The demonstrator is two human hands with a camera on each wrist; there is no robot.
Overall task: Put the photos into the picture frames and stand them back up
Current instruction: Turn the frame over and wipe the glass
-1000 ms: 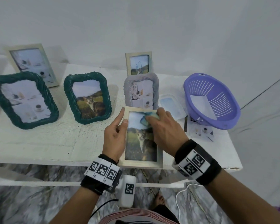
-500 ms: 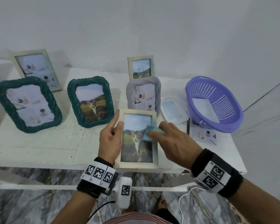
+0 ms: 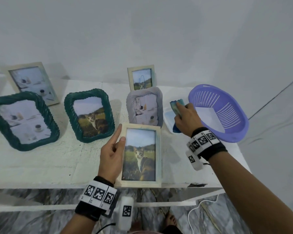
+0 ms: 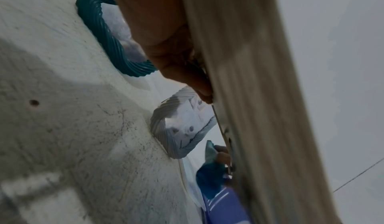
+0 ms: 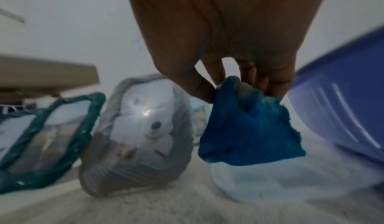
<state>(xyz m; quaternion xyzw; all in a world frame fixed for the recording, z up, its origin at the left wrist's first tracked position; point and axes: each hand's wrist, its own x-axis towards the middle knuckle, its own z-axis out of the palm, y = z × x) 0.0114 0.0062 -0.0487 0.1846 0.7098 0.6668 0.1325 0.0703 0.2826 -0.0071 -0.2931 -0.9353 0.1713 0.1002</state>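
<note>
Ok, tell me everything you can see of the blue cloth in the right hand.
The blue cloth looks like soft, fuzzy fabric, deep blue with a paler teal part sticking up above the fingers. It is crumpled, with a ragged lower edge. The right hand pinches it between thumb and fingers, so it hangs bunched over the clear plastic tray, between the grey frame and the purple basket. Whether it touches the tray is unclear.

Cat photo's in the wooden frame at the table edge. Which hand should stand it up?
Left, probably. The left hand already grips the wooden frame by its left edge, thumb on the front. The right hand is off by the purple basket, pinching a blue cloth.
</note>
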